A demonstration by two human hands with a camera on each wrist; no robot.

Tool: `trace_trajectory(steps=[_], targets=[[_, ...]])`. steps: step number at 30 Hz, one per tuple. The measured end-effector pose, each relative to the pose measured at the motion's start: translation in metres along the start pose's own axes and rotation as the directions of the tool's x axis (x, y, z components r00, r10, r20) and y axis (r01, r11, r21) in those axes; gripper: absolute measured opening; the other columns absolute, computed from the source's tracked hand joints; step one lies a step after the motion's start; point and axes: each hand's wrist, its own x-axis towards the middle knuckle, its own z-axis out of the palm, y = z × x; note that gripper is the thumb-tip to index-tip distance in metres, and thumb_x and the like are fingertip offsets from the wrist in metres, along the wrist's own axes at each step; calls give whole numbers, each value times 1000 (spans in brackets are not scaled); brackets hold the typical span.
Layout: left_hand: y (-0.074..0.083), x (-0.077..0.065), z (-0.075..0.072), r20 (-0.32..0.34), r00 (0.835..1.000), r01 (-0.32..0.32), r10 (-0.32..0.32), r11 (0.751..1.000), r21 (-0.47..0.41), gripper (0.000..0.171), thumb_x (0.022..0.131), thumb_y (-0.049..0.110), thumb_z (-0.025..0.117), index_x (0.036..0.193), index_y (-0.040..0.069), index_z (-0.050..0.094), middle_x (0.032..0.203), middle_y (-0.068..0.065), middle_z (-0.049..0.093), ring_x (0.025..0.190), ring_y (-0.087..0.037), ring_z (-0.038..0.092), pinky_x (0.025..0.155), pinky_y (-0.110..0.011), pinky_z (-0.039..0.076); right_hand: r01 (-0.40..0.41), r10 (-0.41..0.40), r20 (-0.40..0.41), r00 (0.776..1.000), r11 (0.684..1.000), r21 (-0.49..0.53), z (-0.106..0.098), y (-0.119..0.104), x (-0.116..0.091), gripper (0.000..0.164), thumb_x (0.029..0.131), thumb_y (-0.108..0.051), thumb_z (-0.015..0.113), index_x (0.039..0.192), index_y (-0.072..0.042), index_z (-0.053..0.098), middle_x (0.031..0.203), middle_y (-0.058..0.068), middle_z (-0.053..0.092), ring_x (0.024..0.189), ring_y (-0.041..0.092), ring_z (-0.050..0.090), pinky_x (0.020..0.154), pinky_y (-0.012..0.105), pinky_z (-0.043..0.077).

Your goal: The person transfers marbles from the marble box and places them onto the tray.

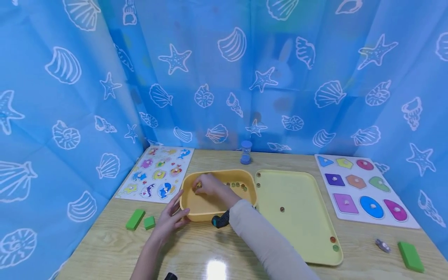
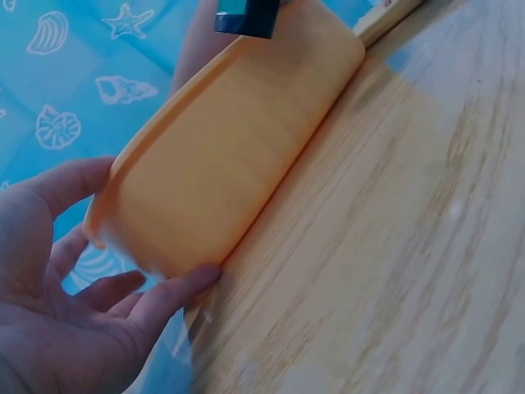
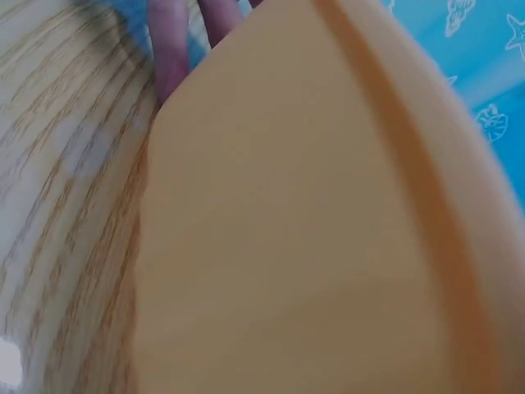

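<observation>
An orange bin (image 1: 206, 216) with a raised rim sits mid-table. My left hand (image 1: 170, 218) is at its near left corner, fingers spread and mostly straight. In the left wrist view one fingertip (image 2: 100, 168) touches the rim and another rests low on the wall. Inside the bin's left end, my right hand (image 1: 210, 186) reaches down with curled fingers, pinching at a small glassy bead (image 1: 198, 185), mostly covered by the fingertips. Several red and green beads (image 1: 237, 184) stand in a row along the bin's far right side. The right wrist view shows mainly the bin's outer wall (image 3: 279, 213).
Right of the bin lies a yellow tray (image 1: 297, 217) with a few beads. Puzzle boards lie at left (image 1: 147, 167) and right (image 1: 353, 210). Green blocks (image 1: 135, 219) lie left, another green block (image 1: 411, 256) right. A blue hourglass (image 1: 246, 152) stands behind; a small grey object (image 1: 382, 245) lies right.
</observation>
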Motion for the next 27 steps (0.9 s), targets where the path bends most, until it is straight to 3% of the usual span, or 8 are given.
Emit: trace_trajectory(steps=[4,6,9,11,14,18,23,27], targets=[[-2,1,4,-2,1000,-24,24,999,27,68,83,15,62,140,33,28,149,-16,10,122,-34,41,86,-34,51,-45,47,-24,999,996,80,-15,-9,-11,15,81,-22,66,95,-19,69,97,-8,66,80,9,58,72,18,47],[-3,1,5,-15,999,-42,43,998,56,68,83,17,62,140,32,28,149,-15,11,123,-34,39,86,-34,51,-11,20,-80,997,994,107,-26,-7,-18,16,82,-23,65,96,-18,69,92,-8,65,67,10,53,59,18,44],[-5,2,7,-51,994,-86,95,984,158,65,84,17,61,140,30,29,148,-13,17,127,-32,34,93,-35,46,27,-7,-148,989,991,134,-48,0,-37,20,82,-25,64,100,-16,68,68,-5,56,51,10,39,47,18,32],[-6,3,7,-74,987,-122,143,964,237,63,85,16,60,140,27,30,148,-9,21,130,-29,30,101,-35,38,33,-3,-188,982,987,156,-63,10,-54,22,83,-27,63,101,-16,67,55,-5,42,46,10,29,43,20,26],[-7,5,8,-94,976,-158,197,934,321,61,86,14,58,140,25,30,147,-2,24,133,-22,25,107,-32,27,3,43,-236,971,982,189,-82,34,-88,25,84,-30,61,103,-15,67,48,-3,27,42,11,23,41,22,22],[-8,6,11,-82,971,-189,224,932,310,62,88,11,56,141,25,27,147,1,22,133,-20,24,106,-28,28,-90,143,-314,939,980,175,-95,81,-142,25,84,-32,61,102,-16,68,47,-5,25,42,11,23,39,22,23],[-9,6,15,-75,967,-216,245,936,277,63,89,8,52,143,22,22,148,2,19,133,-22,25,101,-22,32,-246,275,-353,894,961,126,-90,139,-208,22,83,-26,63,99,-12,68,48,-6,27,43,9,23,38,22,23],[-11,4,17,-89,965,-215,249,935,283,62,90,9,51,143,23,21,149,3,17,133,-22,25,98,-15,34,-305,320,-337,885,947,99,-81,167,-241,19,82,-22,65,97,-12,68,48,-7,28,44,8,23,40,21,23]])
